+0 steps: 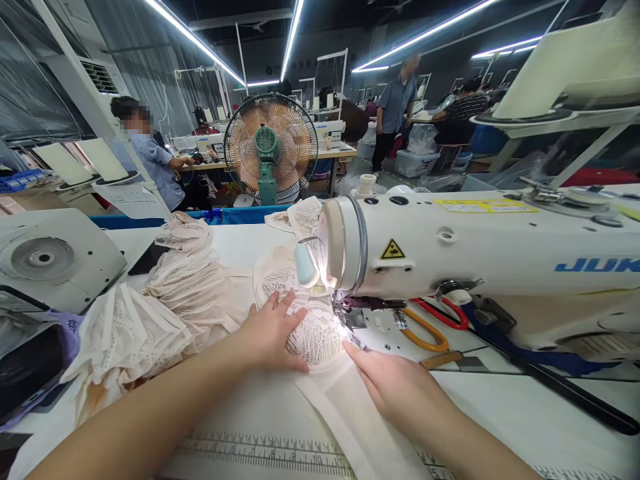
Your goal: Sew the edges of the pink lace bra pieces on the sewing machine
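Observation:
My left hand (273, 330) lies flat with spread fingers on a cream lace bra cup (315, 333) at the needle of a white Juki sewing machine (480, 247). My right hand (395, 383) rests on a plain cream fabric strip (340, 400) that runs from under the presser foot (350, 317) toward me; its index finger points at the foot and the other fingers lie curled on the cloth. The machine's lamp lights the lace.
A heap of cream lace pieces (165, 300) lies left of my hands. Orange-handled scissors (425, 330) and a red-handled tool sit under the machine arm. A printed ruler (260, 453) lines the table's near edge. A standing fan (270, 147) and other workers are behind.

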`<state>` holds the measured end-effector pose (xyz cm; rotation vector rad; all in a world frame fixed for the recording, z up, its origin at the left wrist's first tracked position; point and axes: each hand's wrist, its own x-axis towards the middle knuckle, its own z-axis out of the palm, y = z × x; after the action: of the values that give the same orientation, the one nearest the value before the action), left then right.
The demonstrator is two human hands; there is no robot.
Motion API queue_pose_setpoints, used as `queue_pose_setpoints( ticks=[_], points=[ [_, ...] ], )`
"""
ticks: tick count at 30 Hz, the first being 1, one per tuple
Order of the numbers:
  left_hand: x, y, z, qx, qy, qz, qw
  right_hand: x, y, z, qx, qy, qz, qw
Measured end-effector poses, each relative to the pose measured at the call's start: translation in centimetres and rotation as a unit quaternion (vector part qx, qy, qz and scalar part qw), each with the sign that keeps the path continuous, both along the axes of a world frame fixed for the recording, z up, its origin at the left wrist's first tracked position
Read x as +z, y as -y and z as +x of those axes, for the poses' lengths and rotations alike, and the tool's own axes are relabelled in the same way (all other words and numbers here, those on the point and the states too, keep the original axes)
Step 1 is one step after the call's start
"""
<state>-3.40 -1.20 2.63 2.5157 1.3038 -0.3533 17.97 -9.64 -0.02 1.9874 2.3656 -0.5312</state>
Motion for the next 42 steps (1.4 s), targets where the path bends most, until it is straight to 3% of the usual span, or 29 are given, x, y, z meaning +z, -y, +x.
queue_pose_setpoints(
  ticks=[16, 25, 29, 33, 38, 42],
  points=[
    [0.4, -4.4, 0.3, -0.035, -0.007, 0.015, 0.999, 2.5, -1.9, -2.0, -0.021, 0.098, -0.118, 0.988],
    [1.4, -6.2, 1.0, -0.048, 0.011, 0.052, 0.997, 2.3, -2.0, -2.2, -0.007, 0.104, -0.104, 0.989],
    [2.0, -4.8, 1.5, -0.03, 0.019, 0.09, 0.995, 2.3, -1.8, -1.8, -0.004, 0.096, -0.094, 0.991],
    [1.2, -0.9, 2.2, -0.002, 0.025, 0.2, 0.979, 1.8, -1.0, -1.0, 0.008, 0.076, -0.067, 0.995],
    [-2.4, 3.3, 3.1, -0.15, 0.144, 0.238, 0.949, -0.3, 0.4, 0.4, 0.031, 0.02, 0.016, 0.999],
    [-4.0, 3.8, 3.8, -0.182, 0.128, 0.257, 0.94, -1.8, 0.8, 0.9, 0.026, -0.003, 0.035, 0.999]
  ],
)
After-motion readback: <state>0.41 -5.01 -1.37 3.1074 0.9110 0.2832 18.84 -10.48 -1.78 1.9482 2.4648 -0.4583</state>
